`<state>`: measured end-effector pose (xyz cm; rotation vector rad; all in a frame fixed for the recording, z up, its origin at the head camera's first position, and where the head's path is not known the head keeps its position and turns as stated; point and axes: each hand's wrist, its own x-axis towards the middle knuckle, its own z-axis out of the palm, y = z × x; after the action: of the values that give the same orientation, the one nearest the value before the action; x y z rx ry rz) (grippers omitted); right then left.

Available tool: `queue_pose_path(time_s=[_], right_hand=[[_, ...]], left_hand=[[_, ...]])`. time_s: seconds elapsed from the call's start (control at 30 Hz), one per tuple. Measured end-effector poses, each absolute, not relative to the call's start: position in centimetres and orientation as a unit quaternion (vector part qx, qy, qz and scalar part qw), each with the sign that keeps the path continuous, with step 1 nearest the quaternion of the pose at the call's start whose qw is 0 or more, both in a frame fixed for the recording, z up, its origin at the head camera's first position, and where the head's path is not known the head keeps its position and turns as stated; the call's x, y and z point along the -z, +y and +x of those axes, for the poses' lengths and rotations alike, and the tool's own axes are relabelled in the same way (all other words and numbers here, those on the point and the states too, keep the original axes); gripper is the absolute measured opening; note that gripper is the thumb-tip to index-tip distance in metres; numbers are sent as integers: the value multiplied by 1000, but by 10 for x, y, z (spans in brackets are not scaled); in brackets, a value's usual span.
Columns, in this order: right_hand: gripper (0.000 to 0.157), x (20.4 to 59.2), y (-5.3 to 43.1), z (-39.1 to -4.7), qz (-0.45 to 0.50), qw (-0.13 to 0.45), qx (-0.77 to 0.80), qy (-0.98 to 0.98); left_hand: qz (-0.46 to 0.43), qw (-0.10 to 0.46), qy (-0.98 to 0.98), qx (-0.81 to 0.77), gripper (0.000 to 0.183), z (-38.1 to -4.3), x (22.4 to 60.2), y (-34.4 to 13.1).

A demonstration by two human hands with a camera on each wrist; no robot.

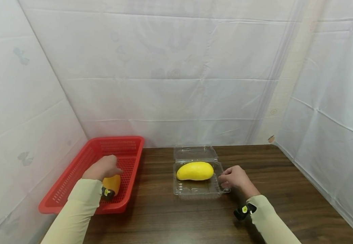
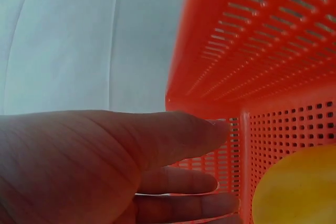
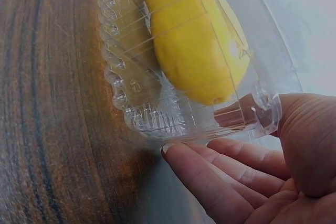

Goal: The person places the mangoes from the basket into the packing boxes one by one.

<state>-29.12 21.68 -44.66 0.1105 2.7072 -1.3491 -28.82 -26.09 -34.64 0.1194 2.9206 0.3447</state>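
Note:
A yellow mango (image 1: 195,170) lies in the base of a clear plastic clamshell box (image 1: 198,190), whose lid stands folded back behind it. At the box's right side, my right hand (image 1: 236,178) holds the wall, thumb over the rim and fingers along the outside. My left hand (image 1: 102,167) is inside the red basket (image 1: 137,159), above an orange-yellow fruit (image 1: 113,184). In the left wrist view, its thumb and fingers extend past the fruit (image 2: 302,192) without gripping it. Hand and wrist camera hide part of that fruit in the head view.
The basket stands at the left of the dark wooden table (image 1: 164,217), against the white sheeting (image 1: 57,142). More white sheeting (image 1: 170,101) hangs along the back and right sides. A black camera is strapped on each wrist.

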Motion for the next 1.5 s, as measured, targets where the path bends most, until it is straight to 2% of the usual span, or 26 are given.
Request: queue_pose_path(time_s=[0.27,0.5,0.73,1.17,1.5], right_hand=[[16,448,217,-291,33,57,445,893],[16,448,217,-291,34,55,452,890],[16,449,216,-291,34,57,464,884],[17,446,216,-289,38,63,470,880],[16,447,216,-290,38,59,473,878]], left_hand=[[17,124,984,-129,41,-289,348,-275],[15,130,984,-124,36,-291,349,-286],[5,137,980,-143,23,-287,350,-291],[-31,131,974,-183,19,-284,353,-294],[-48,150,968,-194,40,-297,361,-296]])
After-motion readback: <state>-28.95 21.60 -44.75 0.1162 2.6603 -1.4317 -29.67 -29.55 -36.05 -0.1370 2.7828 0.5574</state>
